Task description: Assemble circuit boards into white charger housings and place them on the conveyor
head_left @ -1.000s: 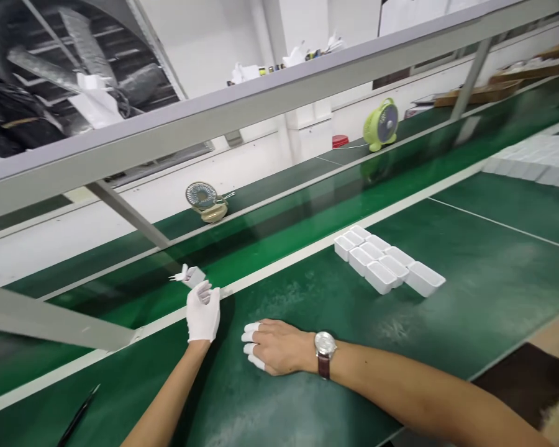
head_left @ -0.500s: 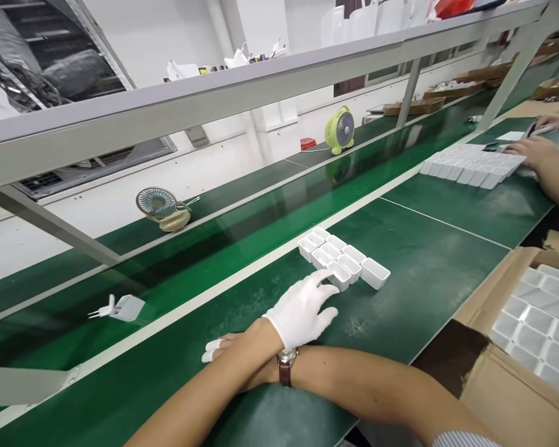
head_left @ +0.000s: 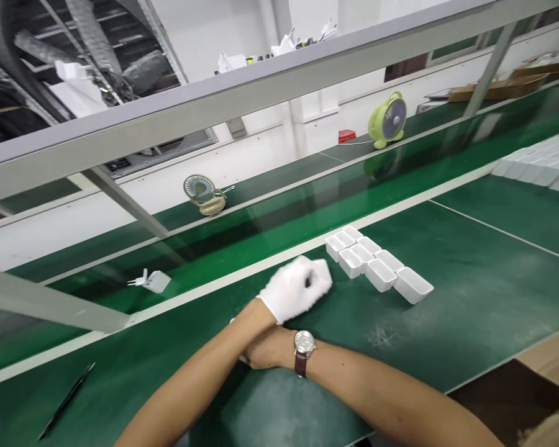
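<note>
My left hand, in a white glove, reaches across over my right wrist. Its thumb and fingers are closed on a small white plastic box, partly covered by the glove. To its right, several open-topped white plastic boxes stand grouped in rows on the green bench. My right hand lies low at the bench beneath my left forearm, pointing left. A wristwatch with a brown strap is on that wrist. The right fingers are mostly hidden, so what they hold cannot be seen.
A white plug adapter lies on the shiny green strip, beyond a white rail. A black pen lies at the left. More white boxes stand far right. A cardboard box is at the right edge. A shelf beam crosses above.
My left hand has picked a white box from the group and drawn it left, its fingers closing. The view has turned left; the pen has come into sight and the co-worker's hands have left it.
</note>
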The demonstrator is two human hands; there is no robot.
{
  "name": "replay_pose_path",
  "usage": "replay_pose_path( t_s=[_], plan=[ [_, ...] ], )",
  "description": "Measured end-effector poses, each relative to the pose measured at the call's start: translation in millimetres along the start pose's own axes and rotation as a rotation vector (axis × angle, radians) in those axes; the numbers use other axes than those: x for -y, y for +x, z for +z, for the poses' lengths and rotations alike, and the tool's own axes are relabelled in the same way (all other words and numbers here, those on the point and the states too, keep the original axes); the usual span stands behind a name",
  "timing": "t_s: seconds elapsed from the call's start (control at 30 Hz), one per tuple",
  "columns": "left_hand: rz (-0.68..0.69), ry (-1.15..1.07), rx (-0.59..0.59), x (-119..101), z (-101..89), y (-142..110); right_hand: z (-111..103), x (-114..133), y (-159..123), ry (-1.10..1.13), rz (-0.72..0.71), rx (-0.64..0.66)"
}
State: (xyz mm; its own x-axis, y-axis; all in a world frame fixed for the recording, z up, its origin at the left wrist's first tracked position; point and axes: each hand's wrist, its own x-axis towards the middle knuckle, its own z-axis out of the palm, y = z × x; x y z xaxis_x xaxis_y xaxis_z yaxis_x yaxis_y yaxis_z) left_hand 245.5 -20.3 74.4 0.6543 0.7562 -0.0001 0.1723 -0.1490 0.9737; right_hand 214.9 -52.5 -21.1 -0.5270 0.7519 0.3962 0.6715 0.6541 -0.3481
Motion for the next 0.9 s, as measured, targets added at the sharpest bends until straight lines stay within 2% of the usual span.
replay_pose_path(
  t_s=[0.07, 0.1, 0.17, 0.27, 0.37, 0.5, 0.63, 0.7, 0.8, 0.87, 0.9],
  plan=[
    [0.172, 0.338, -0.258, 4, -45.4, -2, 2, -1, -2, 0.002, -0.083, -0.005],
    [0.187, 0.451, -0.406, 6, -69.6, -5, 2, -1, -3, -0.001, -0.116, -0.02],
    [0.167, 0.553, -0.614, 13, -116.6, -15, 3, -2, -7, -0.009, -0.15, -0.056],
    [0.085, 0.457, -0.77, 28, -173.5, -38, 4, -3, -11, -0.022, -0.162, -0.075],
    [0.037, 0.343, -0.844, 50, -206.6, -65, 3, -1, -14, -0.031, -0.148, -0.081],
    [0.001, 0.273, -0.847, 80, -222.7, -102, -4, 20, -19, 0.052, -0.186, -0.035],
    [0.002, 0.19, -0.832, 103, -230.3, -128, -4, 55, -16, 0.178, -0.374, 0.159],
    [0.018, 0.148, -0.844, 110, -233.8, -136, 0, 60, -7, 0.199, -0.442, 0.24],
    [0.009, 0.172, -0.837, 113, -234.9, -146, 2, 31, 13, 0.161, -0.399, 0.283],
    [-0.014, 0.239, -0.8, 111, -231.0, -151, -3, -7, 27, 0.056, -0.242, 0.218],
    [-0.015, 0.283, -0.772, 109, -227.5, -154, -6, -28, 32, -0.023, -0.112, 0.139]
  ],
)
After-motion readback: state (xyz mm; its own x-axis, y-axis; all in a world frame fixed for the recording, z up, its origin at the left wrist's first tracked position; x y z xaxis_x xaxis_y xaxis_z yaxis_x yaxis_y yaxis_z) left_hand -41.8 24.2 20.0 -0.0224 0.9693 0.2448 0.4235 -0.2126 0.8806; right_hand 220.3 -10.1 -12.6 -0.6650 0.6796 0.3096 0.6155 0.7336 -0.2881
